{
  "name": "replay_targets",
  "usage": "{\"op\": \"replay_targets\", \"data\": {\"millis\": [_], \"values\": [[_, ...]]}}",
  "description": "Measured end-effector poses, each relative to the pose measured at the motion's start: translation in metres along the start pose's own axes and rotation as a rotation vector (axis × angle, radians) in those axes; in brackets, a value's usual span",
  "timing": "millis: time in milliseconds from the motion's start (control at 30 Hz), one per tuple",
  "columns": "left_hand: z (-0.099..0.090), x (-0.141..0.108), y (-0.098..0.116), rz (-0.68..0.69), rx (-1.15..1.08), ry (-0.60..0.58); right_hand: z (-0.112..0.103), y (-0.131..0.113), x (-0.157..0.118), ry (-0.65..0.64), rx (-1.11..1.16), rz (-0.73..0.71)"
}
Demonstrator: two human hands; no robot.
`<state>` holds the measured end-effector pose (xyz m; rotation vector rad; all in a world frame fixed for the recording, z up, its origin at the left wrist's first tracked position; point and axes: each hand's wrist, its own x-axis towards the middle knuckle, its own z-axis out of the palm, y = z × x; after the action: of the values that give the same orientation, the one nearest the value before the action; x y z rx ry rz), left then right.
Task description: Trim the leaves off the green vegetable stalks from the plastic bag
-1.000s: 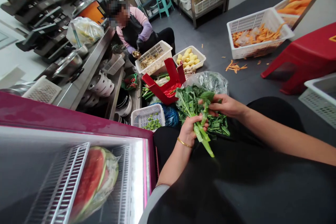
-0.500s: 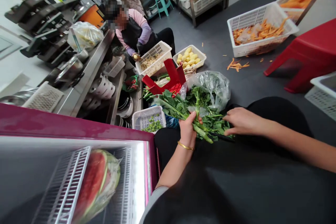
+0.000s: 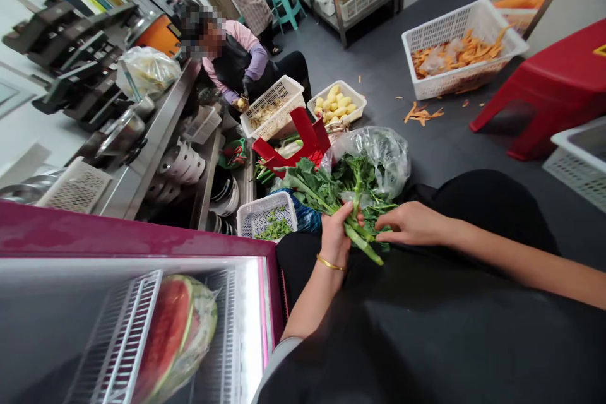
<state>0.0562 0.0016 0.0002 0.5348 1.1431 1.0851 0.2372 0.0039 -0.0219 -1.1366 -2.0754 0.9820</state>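
Note:
My left hand is closed around several leafy green stalks, their thick cut ends pointing down toward my lap. Broad dark leaves fan out beyond the fist. My right hand is just right of the stems, fingers loosely bent and thumb apart, with nothing visible in it. Its fingertips are close to the stems; whether they touch is hard to tell. Behind both hands, more greens lie in and around a clear plastic bag.
A white basket with small green pieces stands left, beside an open lit fridge holding cut watermelon. Ahead are a red upturned stool, a potato basket and a seated co-worker. Right: a basket of orange peelings and a red stool.
My right hand has moved left, from over the loose greens to beside the stems. My left hand keeps its hold on the stalks. The view has shifted slightly.

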Motion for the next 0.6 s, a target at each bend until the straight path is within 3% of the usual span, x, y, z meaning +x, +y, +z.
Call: {"op": "replay_targets", "data": {"millis": [67,133,233,300,367,533,600], "values": [[-0.003,0.001,0.004,-0.132,-0.019,-0.093,-0.012,0.002,0.005,0.008,0.247,0.135],[-0.006,0.003,0.006,-0.220,-0.046,-0.168,-0.023,-0.001,0.018,0.101,0.510,0.215],[-0.007,0.007,0.005,-0.318,-0.087,-0.275,-0.028,-0.008,0.040,0.126,0.857,0.147],[-0.008,0.009,0.003,-0.395,-0.089,-0.334,-0.024,-0.010,0.048,0.070,1.040,0.095],[-0.007,0.012,0.001,-0.455,-0.079,-0.374,-0.018,-0.008,0.049,0.024,1.141,0.076],[-0.006,0.015,-0.004,-0.369,-0.118,-0.367,-0.013,-0.005,0.040,0.205,1.123,0.057],[-0.006,0.016,-0.004,-0.400,-0.134,-0.380,-0.014,-0.007,0.039,0.181,1.141,0.066]]}}
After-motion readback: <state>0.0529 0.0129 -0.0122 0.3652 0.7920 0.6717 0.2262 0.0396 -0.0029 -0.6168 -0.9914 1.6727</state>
